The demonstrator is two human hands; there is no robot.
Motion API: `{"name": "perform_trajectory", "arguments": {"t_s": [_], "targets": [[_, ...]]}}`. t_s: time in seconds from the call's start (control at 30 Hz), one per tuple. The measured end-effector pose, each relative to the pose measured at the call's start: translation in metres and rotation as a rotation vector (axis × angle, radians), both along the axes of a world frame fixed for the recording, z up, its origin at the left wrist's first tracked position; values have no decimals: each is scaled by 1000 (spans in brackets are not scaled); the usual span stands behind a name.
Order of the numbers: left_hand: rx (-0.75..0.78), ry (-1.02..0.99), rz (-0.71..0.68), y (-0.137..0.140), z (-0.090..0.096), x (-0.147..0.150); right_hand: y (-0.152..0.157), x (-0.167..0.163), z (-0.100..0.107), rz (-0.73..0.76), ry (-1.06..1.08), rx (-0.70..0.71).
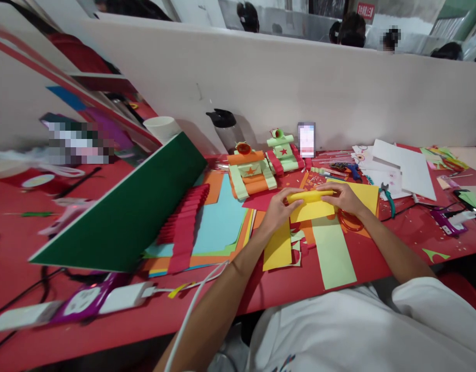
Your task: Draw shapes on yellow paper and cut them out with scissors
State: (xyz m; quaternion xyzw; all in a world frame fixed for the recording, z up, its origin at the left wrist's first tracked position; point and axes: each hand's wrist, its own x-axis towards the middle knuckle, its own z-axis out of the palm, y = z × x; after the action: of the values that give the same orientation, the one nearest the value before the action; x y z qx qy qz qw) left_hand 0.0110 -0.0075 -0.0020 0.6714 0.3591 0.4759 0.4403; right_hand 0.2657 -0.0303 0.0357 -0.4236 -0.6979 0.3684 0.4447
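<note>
Between my two hands is a rolled sheet of yellow paper (310,197), its tube lying sideways and a flat part hanging below. My left hand (281,207) pinches the tube's left end. At the other end, the fingers of my right hand (343,198) close on the roll. Under them lie a flat yellow sheet (277,247), a pale green strip (334,253) and orange pieces. Red-handled scissors (350,221) rest beside my right wrist, partly covered. Beyond my hands stand an orange and green paper model (250,173) and a green and red one (283,152), each with a star.
A dark green board (121,206) leans at the left, next to stacked coloured paper (222,222) and fringed red paper (187,222). A phone (306,139) and a bottle (223,126) stand by the partition. Pliers (387,199), a glue gun (352,170) and white card (412,168) lie rightward. A white cable (195,299) crosses my left arm.
</note>
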Motion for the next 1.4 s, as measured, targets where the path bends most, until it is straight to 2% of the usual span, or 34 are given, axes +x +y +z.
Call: {"name": "perform_trajectory", "arguments": {"t_s": [0.1, 0.23, 0.53, 0.63, 0.83, 0.9, 1.03, 1.13, 1.27, 1.4], "targets": [[96, 28, 49, 0, 1, -2, -4, -3, 1, 18, 8, -65], [200, 33, 93, 0, 1, -2, -4, -5, -1, 9, -9, -82], [297, 94, 149, -4, -10, -14, -9, -10, -7, 9, 86, -174], [309, 144, 148, -10, -13, -18, -10, -10, -7, -6, 39, -119], [291, 263, 113, -25, -9, -16, -11, -6, -8, -28, -70, 97], [299, 290, 87, -29, -6, -17, -11, -7, -7, 3, -70, 167], [354, 358, 120, -31, -2, -23, -12, -8, -6, 107, -71, 271], [470, 429, 79, -32, -2, -33, -15, -8, -5, 122, -100, 222], [585, 465, 48, -40, -3, -49, -18, -10, -6, 25, -128, 93], [514, 502, 10, -48, -2, -53, -18, -15, -4, 41, -145, -1]]}}
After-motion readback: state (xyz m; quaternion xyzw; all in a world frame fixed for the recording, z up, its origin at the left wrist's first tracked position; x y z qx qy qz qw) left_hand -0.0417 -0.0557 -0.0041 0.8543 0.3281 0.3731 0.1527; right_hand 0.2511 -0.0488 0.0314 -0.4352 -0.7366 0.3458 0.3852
